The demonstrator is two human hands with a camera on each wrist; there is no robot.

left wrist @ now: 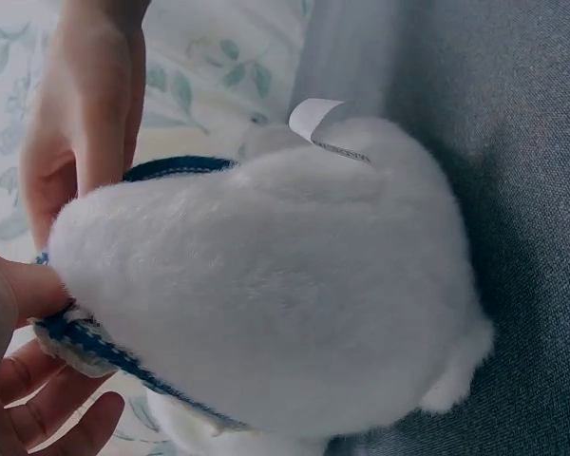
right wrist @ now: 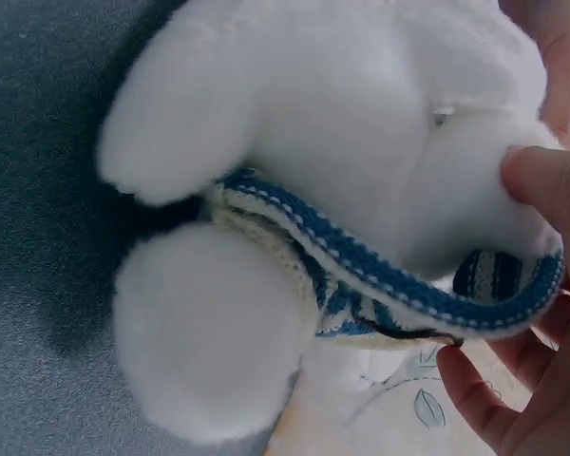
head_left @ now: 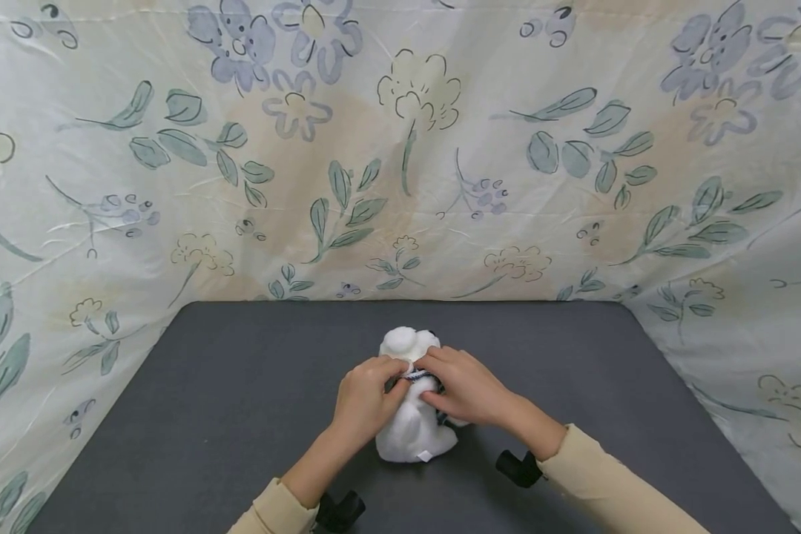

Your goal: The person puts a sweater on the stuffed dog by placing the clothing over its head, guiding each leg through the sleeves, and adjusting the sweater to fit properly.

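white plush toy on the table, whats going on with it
A person is handling a white plush toy, upright on the dark table. The left hand pinches a blue-and-white knitted piece at the toy's neck; the right hand touches the toy beside it. Going on or coming off, I can't tell.

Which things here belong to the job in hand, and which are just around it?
In the job:
- white plush toy
- blue-and-white knitted band, around the toy
- left hand, holding the band
- right hand, also at the band

Just around:
- dark grey table, under the toy
- floral cloth, behind and beside the table
- black devices near both wrists
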